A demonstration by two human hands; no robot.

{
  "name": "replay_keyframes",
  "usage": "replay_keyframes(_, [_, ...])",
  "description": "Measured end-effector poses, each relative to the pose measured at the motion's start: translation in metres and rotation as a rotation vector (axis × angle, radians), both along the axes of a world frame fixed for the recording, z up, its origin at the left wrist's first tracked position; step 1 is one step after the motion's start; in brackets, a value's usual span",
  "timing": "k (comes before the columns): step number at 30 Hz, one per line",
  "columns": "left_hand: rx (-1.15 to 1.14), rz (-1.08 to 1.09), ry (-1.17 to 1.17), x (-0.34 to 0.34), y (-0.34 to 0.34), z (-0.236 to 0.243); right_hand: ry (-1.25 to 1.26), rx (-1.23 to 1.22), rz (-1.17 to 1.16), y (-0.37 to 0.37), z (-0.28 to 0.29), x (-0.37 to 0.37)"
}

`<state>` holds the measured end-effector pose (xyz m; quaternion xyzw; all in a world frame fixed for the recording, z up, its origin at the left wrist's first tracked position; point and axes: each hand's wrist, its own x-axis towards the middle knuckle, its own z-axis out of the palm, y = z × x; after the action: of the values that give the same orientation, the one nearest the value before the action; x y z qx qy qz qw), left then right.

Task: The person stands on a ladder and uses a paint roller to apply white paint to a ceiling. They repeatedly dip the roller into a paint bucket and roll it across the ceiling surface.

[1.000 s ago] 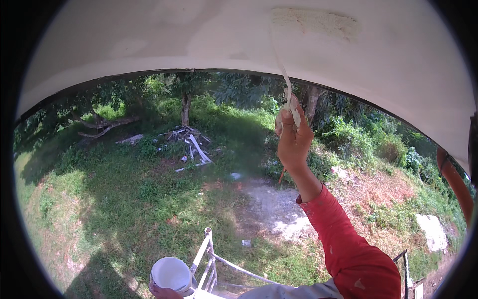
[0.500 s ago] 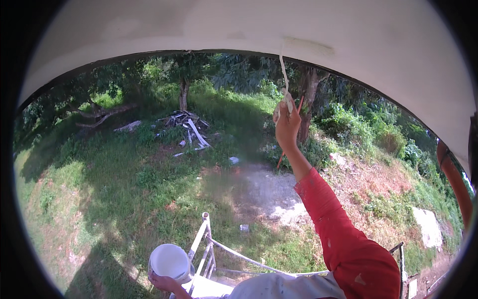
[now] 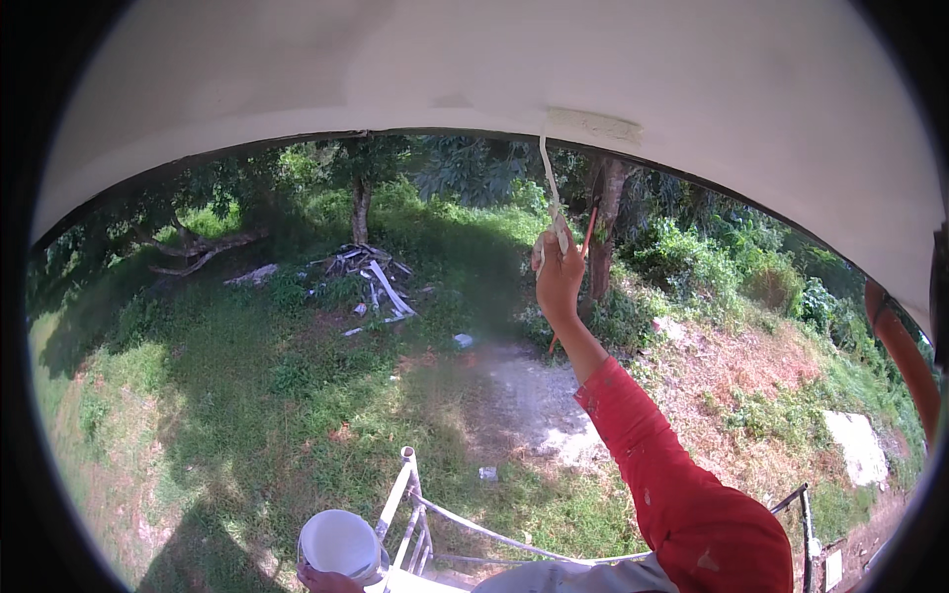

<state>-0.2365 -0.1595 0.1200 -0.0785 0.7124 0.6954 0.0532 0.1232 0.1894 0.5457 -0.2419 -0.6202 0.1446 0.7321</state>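
My right hand [image 3: 560, 272], at the end of a raised arm in a red sleeve, is closed around the handle of a paint roller [image 3: 593, 127]. The roller's pale, paint-coated frame runs up from my fingers, and its cream-coloured cover lies against the white overhead surface [image 3: 741, 119], close to its front edge. Low in the view, my left hand [image 3: 326, 581] grips a white bucket [image 3: 339, 542] at its lower side; most of that hand is cut off by the lower edge. The bucket's inside looks white, and how much paint it holds I cannot tell.
Beside the bucket rises a pale, paint-spotted metal frame [image 3: 405, 484] with a rail running right. A dark metal post [image 3: 806, 534] stands at lower right, and a reddish-brown pipe [image 3: 905, 361] at far right. Grassy ground lies well below, with trees and a plank pile [image 3: 371, 277].
The whole view has tilted up a little, so everything sits lower in it. The roller stays against the overhead surface at nearly the same spot. Both hands keep their holds.
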Motion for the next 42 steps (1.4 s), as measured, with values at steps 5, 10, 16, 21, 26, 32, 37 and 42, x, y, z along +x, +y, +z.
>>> replay_keyframes(5, [0.033,0.009,-0.029,0.000,0.003,-0.010,-0.060,0.130,0.013,-0.062,0.021,-0.007])
replay_keyframes(10, [0.062,0.004,-0.051,0.002,0.005,-0.018,-0.127,0.231,-0.041,-0.108,0.049,-0.007])
replay_keyframes(16, [0.101,-0.015,-0.083,0.005,0.005,-0.011,-0.230,0.356,-0.095,-0.145,0.080,-0.011])
replay_keyframes(21, [0.155,-0.030,-0.101,0.006,0.002,-0.001,-0.218,0.335,-0.149,-0.140,0.073,-0.005])
replay_keyframes(26, [0.240,-0.023,-0.137,-0.007,-0.002,-0.018,-0.143,0.213,-0.145,-0.105,0.044,0.012])
replay_keyframes(32, [0.242,-0.006,-0.130,-0.007,-0.004,-0.014,-0.062,0.126,-0.130,-0.055,0.015,0.037])
replay_keyframes(37, [0.290,-0.024,-0.010,0.005,-0.003,-0.007,-0.017,-0.027,-0.142,-0.021,-0.005,0.050])
replay_keyframes(42, [-0.222,-0.045,0.411,-0.007,-0.007,-0.038,0.043,-0.083,-0.155,-0.012,-0.018,0.057])
